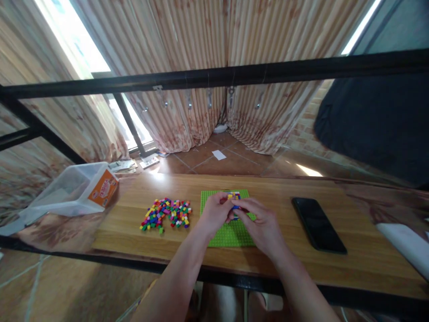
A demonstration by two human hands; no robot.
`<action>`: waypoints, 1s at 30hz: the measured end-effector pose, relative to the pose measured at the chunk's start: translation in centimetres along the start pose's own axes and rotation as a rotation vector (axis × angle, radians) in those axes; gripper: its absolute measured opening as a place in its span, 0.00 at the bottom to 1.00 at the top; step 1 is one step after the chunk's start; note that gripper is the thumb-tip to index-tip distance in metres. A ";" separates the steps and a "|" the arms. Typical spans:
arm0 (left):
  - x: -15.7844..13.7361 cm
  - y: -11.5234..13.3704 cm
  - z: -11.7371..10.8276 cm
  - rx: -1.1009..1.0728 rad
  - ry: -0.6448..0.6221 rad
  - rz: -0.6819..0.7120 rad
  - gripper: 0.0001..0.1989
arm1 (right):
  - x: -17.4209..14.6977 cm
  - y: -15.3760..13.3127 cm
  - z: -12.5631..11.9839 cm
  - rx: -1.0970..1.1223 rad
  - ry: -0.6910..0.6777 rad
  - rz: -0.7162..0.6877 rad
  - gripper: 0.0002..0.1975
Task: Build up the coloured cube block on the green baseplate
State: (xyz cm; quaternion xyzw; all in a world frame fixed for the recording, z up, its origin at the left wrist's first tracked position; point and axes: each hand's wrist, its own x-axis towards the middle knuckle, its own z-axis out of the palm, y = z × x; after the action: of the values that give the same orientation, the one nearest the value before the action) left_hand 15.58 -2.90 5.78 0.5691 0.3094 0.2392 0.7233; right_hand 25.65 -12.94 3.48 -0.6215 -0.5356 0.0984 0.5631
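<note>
A green studded baseplate [231, 236] lies on the wooden board. Over its upper part, my left hand [216, 212] and my right hand [263, 222] meet with bent fingers, fingertips pinched close together. Between the fingertips a small blue toy brick [236, 207] shows, and the right thumb and index finger close on it. What the left fingers hold is hidden. Just beyond the fingertips, a cluster of yellow, white, red and blue toy bricks [237, 195] stands on the baseplate, partly covered by the hands.
Left of the baseplate lies a loose pile of small coloured bricks [166, 213]. A clear plastic bin [67, 190] with an orange label rests on its side at the far left. To the right is a black phone [318, 225]. A dark metal bar [214, 77] crosses beyond the table.
</note>
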 end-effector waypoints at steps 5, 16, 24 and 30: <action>0.6 -0.5 -0.7 0.062 0.071 -0.014 0.08 | -0.1 0.9 -0.7 -0.169 0.025 0.069 0.09; 0.8 -0.6 -4.9 0.693 0.343 0.135 0.06 | -0.2 2.5 0.3 -0.355 -0.018 0.034 0.08; 0.4 0.0 -4.2 1.078 0.254 0.030 0.12 | 0.0 3.3 1.3 -0.385 -0.018 0.087 0.08; 0.1 -0.2 -3.9 1.203 0.236 -0.002 0.13 | -0.2 3.2 0.6 -0.424 -0.046 0.009 0.08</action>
State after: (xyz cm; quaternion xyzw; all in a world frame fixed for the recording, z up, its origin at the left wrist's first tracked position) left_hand 12.81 -0.23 4.93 0.8470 0.4687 0.0834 0.2364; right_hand 26.93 -12.07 0.55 -0.7260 -0.5544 0.0003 0.4069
